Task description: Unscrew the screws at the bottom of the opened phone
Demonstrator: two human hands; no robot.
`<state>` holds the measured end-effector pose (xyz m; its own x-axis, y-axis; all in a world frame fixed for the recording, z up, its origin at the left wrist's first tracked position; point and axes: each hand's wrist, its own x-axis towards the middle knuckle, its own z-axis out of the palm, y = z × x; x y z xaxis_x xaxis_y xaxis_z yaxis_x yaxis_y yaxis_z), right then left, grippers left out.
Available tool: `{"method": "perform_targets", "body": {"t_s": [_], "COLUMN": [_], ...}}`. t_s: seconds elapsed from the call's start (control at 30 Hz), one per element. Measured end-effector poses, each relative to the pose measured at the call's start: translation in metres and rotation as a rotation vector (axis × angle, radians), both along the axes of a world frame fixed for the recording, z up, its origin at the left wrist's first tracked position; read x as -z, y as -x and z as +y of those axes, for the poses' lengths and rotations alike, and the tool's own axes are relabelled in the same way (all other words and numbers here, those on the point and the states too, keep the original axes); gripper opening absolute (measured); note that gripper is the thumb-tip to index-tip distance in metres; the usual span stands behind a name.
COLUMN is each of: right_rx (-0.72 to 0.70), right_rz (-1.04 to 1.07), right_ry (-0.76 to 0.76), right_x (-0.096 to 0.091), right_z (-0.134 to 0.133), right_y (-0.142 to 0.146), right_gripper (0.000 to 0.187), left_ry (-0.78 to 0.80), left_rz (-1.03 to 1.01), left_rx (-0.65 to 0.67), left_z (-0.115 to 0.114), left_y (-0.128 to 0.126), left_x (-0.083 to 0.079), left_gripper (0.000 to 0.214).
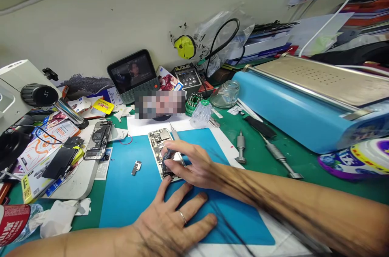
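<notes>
An opened phone (158,143) lies face down on a blue work mat (127,192), its circuit parts showing. My right hand (194,166) is closed round a small dark screwdriver (167,156), whose tip rests inside the phone's lower half. My left hand (173,220) lies flat on the mat just below the phone, fingers spread, a ring on one finger, and holds nothing. A small loose metal part (136,166) sits on the mat to the left of the phone.
A second opened phone (98,139) lies on a white pad at left among packaging and cables. A blue heating machine (306,99) fills the right side. Two screwdrivers (241,148), a glass jar (225,94), a bit holder (193,103) and a small screen (133,73) stand behind.
</notes>
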<state>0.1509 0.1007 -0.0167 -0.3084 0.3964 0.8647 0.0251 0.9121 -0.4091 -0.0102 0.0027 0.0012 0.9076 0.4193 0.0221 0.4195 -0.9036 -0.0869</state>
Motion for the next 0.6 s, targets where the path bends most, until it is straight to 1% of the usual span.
{"method": "perform_targets", "body": {"t_s": [0.17, 0.23, 0.33, 0.43, 0.6], "right_rx": [0.003, 0.005, 0.006, 0.016, 0.036], "right_rz": [-0.011, -0.018, -0.034, -0.052, -0.077], "right_ry": [0.022, 0.022, 0.013, -0.003, -0.017], "right_x": [0.001, 0.0, -0.001, -0.003, -0.004], "right_z": [0.001, 0.002, 0.004, 0.006, 0.008], "right_y": [-0.001, 0.0, 0.001, 0.002, 0.004], "right_gripper": [0.05, 0.05, 0.05, 0.051, 0.049], "left_ry": [-0.021, -0.046, -0.139, -0.278, -0.4], "left_rz": [-0.043, -0.043, -0.039, -0.095, -0.142], "left_rx": [-0.075, -0.058, 0.02, 0.036, 0.031], "left_z": [-0.004, -0.002, 0.004, 0.009, 0.013], "left_y": [-0.004, -0.003, -0.002, -0.002, -0.004], "left_x": [0.007, 0.007, 0.006, 0.009, 0.015], "left_gripper": [0.057, 0.056, 0.053, 0.046, 0.04]}}
